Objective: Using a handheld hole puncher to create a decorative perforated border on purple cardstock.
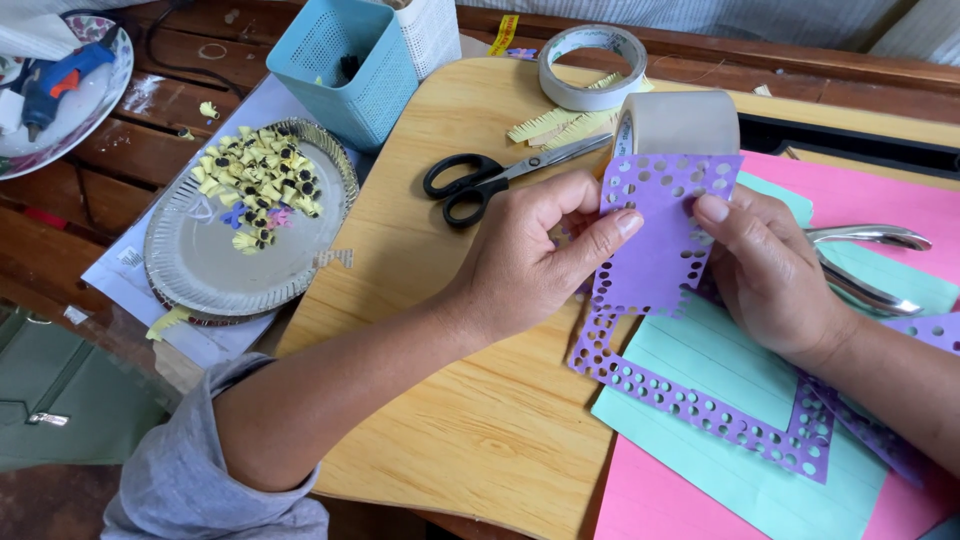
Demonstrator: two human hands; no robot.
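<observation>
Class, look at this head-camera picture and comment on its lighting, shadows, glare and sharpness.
Head view: soft, even daylight; only a faint shadow under the left hand on the wooden board. Head view: small glare on the metal hole punch by the right hand. Head view: purple punched paper and scissors sharp; no noticeable motion blur.

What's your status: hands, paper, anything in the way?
Left hand and right hand both pinch the purple punched paper, held up over the green sheet. Punch behind right hand. Scissors and tape beyond, apart.
</observation>
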